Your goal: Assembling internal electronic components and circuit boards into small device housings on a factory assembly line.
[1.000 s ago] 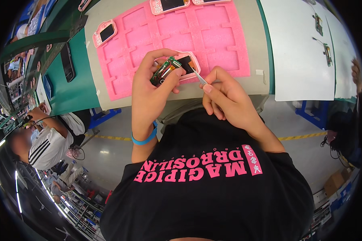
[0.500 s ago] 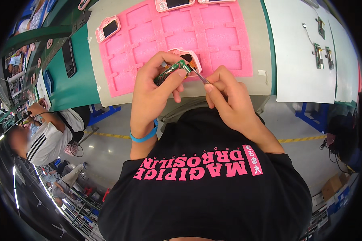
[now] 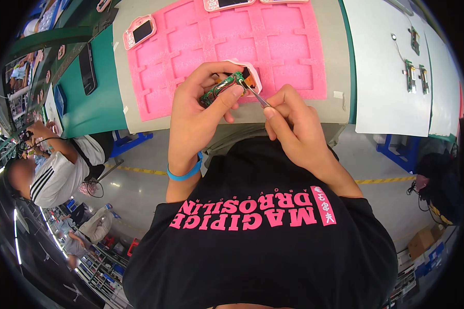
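Observation:
Pinched in my left hand (image 3: 195, 113) is a small green circuit board (image 3: 222, 90) with thin wires along it, held tilted between thumb and fingers. Closed round a pair of metal tweezers (image 3: 259, 98), my right hand (image 3: 296, 123) points their tips at the right end of the board. Whether the tips grip anything is too small to tell. Just behind the board, a pink-and-white device shell (image 3: 257, 83) shows its dark part and an orange flat cable. My left fingers hide part of that shell.
A pink foam tray (image 3: 201, 55) with shallow recesses lies on the bench. Pink handheld devices (image 3: 141, 32) with dark screens rest at its far edge and left corner. A black phone (image 3: 87, 72) lies leftward. More circuit boards (image 3: 410, 76) lie on a white sheet (image 3: 379, 98). A co-worker (image 3: 64, 167) sits left.
The circuit board has turned slightly in my left fingers, and its right end sits a little higher. The tweezers stay at that end. My view has shifted slightly.

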`<act>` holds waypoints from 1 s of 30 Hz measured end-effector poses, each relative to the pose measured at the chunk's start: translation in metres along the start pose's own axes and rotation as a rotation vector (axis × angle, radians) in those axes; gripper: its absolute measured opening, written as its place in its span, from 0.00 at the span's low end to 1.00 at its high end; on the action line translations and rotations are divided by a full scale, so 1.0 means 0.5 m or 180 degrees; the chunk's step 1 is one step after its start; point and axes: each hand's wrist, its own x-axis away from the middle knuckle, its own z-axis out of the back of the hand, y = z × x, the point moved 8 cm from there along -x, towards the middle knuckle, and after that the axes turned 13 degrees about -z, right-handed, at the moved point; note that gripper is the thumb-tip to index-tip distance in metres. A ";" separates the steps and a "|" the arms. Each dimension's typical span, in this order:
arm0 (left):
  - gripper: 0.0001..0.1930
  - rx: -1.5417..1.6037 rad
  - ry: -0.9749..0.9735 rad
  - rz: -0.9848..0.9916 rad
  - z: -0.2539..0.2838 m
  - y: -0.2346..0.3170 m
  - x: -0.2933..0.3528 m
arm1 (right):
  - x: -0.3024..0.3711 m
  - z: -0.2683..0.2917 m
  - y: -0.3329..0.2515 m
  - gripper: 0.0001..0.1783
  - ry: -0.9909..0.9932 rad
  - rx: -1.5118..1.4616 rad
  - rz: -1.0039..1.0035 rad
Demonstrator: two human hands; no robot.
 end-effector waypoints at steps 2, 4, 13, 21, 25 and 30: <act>0.16 -0.0037 -0.0020 -0.0010 0.001 -0.001 0.001 | 0.001 0.001 -0.001 0.04 0.0082 0.0094 0.0047; 0.16 -0.0049 -0.0021 -0.0008 0.000 -0.001 0.001 | 0.001 0.000 0.002 0.04 0.0098 0.0101 0.0058; 0.16 -0.0160 -0.0008 -0.0011 0.000 -0.002 0.004 | -0.001 0.001 0.002 0.04 0.0194 0.0317 0.0116; 0.16 -0.0254 -0.0055 -0.0004 -0.001 0.001 0.004 | 0.000 -0.006 0.000 0.04 -0.0064 0.0091 -0.0042; 0.17 -0.0245 -0.0033 -0.0001 -0.001 0.000 0.004 | -0.001 -0.003 0.002 0.04 -0.0071 0.0045 -0.0109; 0.17 -0.0252 -0.0026 -0.0010 -0.002 -0.001 0.005 | 0.001 -0.002 0.002 0.04 -0.0089 0.0089 -0.0095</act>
